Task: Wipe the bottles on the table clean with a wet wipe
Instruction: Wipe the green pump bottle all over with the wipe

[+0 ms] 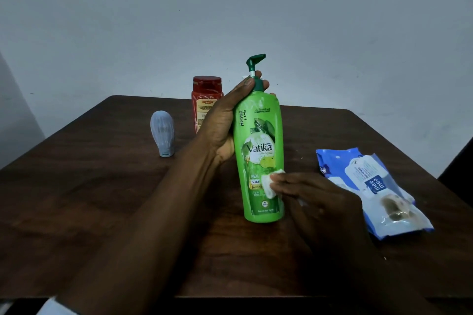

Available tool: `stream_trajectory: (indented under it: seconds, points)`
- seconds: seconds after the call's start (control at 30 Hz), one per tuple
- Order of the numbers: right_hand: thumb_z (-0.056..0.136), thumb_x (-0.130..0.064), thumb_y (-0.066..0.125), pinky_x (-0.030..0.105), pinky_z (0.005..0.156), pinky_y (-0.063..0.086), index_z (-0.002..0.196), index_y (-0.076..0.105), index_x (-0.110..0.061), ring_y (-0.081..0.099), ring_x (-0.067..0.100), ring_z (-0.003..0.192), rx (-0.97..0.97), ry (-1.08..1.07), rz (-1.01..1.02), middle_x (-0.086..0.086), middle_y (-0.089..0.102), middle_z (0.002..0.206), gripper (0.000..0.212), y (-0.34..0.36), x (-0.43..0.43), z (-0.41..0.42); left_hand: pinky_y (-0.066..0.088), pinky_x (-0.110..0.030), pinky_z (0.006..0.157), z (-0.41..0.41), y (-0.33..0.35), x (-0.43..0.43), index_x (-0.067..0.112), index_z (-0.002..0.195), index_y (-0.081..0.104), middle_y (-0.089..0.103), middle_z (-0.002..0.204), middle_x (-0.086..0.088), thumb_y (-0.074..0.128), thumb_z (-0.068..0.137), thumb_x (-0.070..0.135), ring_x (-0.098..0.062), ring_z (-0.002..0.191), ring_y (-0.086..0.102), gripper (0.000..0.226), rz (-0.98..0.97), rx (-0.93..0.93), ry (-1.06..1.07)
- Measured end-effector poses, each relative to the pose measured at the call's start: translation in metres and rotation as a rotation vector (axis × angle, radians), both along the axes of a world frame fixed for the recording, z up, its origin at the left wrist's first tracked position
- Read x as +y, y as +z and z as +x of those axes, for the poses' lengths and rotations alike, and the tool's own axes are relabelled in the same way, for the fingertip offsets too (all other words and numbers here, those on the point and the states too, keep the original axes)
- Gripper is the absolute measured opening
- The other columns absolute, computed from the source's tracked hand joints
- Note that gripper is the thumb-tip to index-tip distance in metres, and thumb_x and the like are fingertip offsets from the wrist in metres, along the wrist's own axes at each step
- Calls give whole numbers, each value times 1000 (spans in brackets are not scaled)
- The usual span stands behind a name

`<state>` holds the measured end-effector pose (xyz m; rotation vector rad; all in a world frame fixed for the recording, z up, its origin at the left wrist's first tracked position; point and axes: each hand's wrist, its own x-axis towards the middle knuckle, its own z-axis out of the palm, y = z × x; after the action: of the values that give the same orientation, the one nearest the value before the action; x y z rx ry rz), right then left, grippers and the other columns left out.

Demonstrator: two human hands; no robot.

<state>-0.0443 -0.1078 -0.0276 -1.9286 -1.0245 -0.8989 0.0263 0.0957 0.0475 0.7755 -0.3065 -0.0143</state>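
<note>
A tall green pump bottle [261, 135] stands upright on the dark wooden table [128, 199], near its middle. My left hand [225, 120] grips the bottle's shoulder and neck, with the thumb by the pump collar. My right hand [314, 194] holds a small white wet wipe [272, 184] against the lower front label of the green bottle. Behind my left hand stands a red bottle [204, 100] with a dark red cap, partly hidden. A pale blue bottle [163, 133] stands cap-down at the left.
A blue and white pack of wet wipes [371, 186] lies flat on the right side of the table, close to its right edge. A plain grey wall rises behind the table's far edge.
</note>
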Motion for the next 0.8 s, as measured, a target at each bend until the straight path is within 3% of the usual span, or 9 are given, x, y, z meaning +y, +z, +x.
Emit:
stream_trajectory:
  seconds: [0.13,0.27,0.37,0.5,0.67,0.8]
  points:
    - [80,-4,80,15,89,51,95,80,-11,69,5,95,10,-80,-27,-1,72,103,17,2,-2,-7,54,-41,96,-1,0,0,19,121,68,72,112,-2,61,97,22,-22,100,67,25,0,-2,3]
    - [81,-11,77,27,85,53,94,80,-13,70,18,92,-16,-90,14,-3,76,97,13,26,8,10,53,-41,96,1,-2,0,19,123,67,72,111,-1,61,97,24,-24,102,67,27,11,-18,14]
    - [84,-10,76,32,85,55,96,80,-11,71,16,92,49,-67,83,0,77,96,12,56,21,31,54,-42,92,1,-4,-3,18,121,68,71,110,-2,60,98,24,-26,102,68,25,2,-21,-12]
    - [82,-7,79,19,75,54,91,81,-11,70,5,81,51,-70,167,-2,76,88,10,96,34,55,59,-36,76,-4,-5,-9,18,113,71,72,99,-5,59,98,23,-20,83,69,20,-22,18,-52]
    - [84,-15,79,22,68,57,91,81,-15,71,7,81,100,-69,163,-6,76,87,7,105,37,65,59,-35,75,-9,-3,-11,21,123,63,73,93,-7,54,102,24,-19,80,70,24,-48,18,-64]
    - [85,-15,77,13,68,53,92,81,-15,71,6,82,100,-67,144,-6,76,88,8,105,36,63,59,-35,72,-10,-3,-12,21,125,61,71,93,-6,54,102,26,-18,77,69,24,-53,13,-71]
